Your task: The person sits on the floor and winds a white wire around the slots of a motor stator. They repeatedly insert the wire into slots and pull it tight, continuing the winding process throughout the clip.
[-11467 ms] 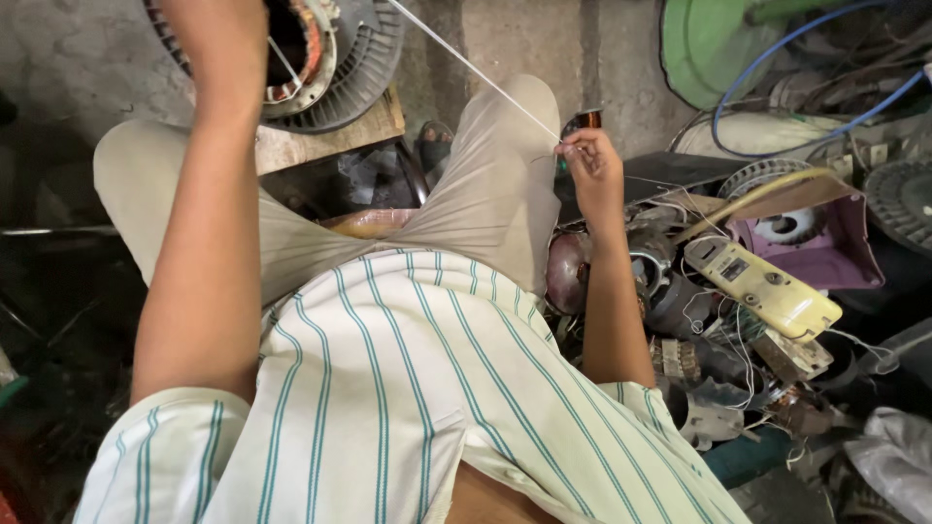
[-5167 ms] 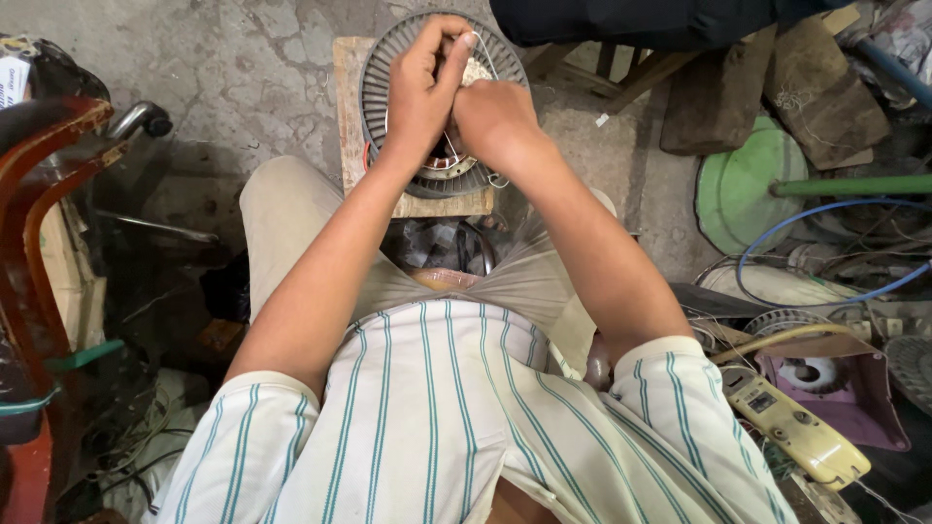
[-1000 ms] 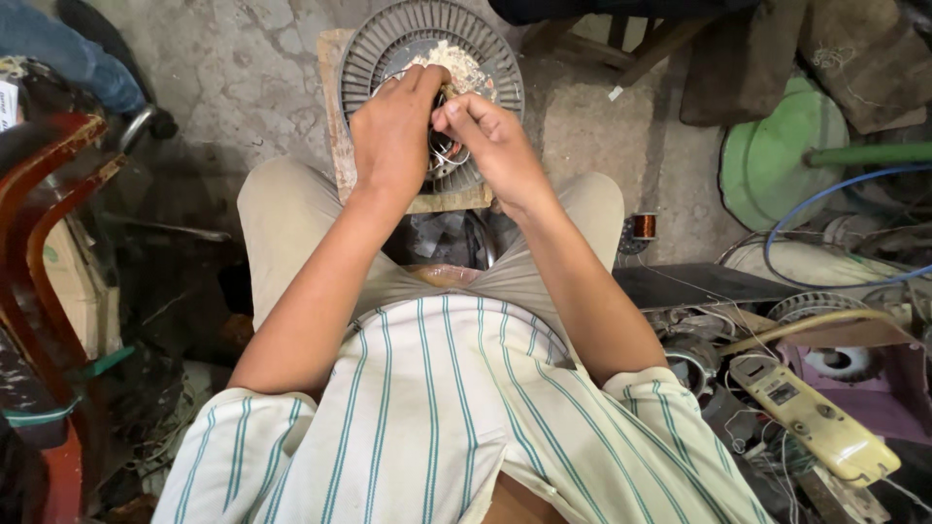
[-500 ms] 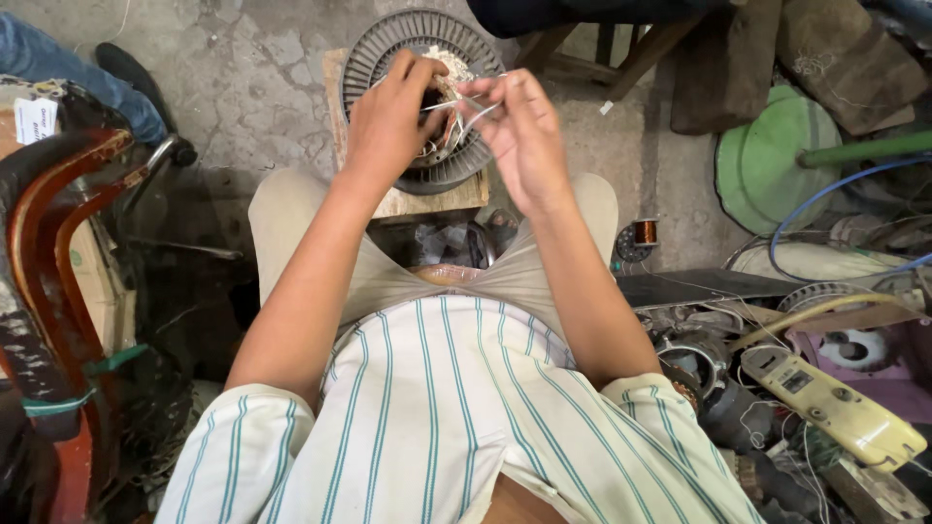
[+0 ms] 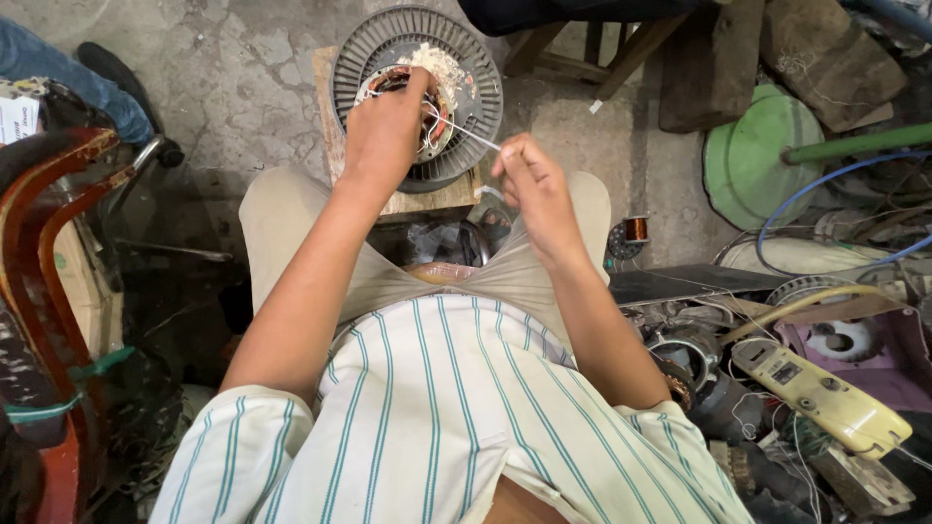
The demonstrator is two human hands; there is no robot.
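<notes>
A finned motor (image 5: 417, 92) is steadied by the closed left hand (image 5: 383, 136), while a white thread (image 5: 464, 133) is pinched taut by the right hand (image 5: 529, 189).

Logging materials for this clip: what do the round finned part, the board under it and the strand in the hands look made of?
Round finned part: seemingly cast metal, dull grey, ribbed rim. Board: bare pale wood, worn. Strand: thin and whitish, cord or wire, unclear; the right hand pinches it, the left hand rests on the part's centre.
</notes>
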